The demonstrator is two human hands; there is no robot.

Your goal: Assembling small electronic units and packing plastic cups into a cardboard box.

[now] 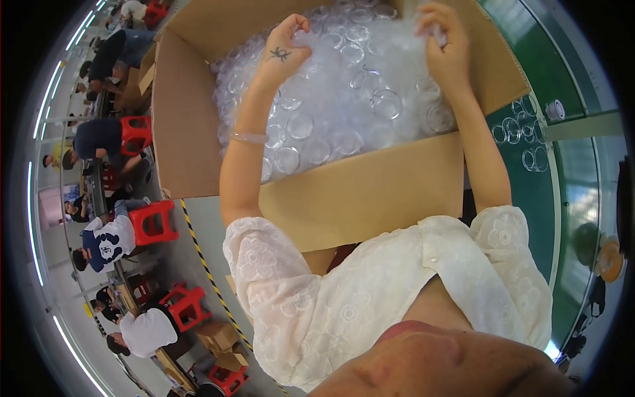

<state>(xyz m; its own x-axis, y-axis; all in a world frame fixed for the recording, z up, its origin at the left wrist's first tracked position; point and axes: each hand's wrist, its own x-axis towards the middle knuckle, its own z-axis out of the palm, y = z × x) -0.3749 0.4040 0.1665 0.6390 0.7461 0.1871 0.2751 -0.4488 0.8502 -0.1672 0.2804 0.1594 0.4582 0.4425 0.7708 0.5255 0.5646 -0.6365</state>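
A large open cardboard box [188, 126] in front of me is filled with clear, round plastic pieces [299, 126] that look like small cups or domes. Over the middle of the pile spreads hazy white fluff [397, 59], stretching between my hands. My left hand [288, 51], with a dark spider-like mark on its back, is curled at the fluff's left edge. On the other side, my right hand [446, 49] has its fingers bent around a whitish wisp, slightly blurred. Both hands are above the pile, and their fingertips are partly lost against the white.
The box's near flap [370, 192] folds down toward my body. At the right, several clear round pieces [510, 130] lie on a green tabletop [529, 192], near a small white roll [555, 110]. Along the left, people sit at benches on red stools [153, 221], beyond a yellow-black floor stripe [205, 264].
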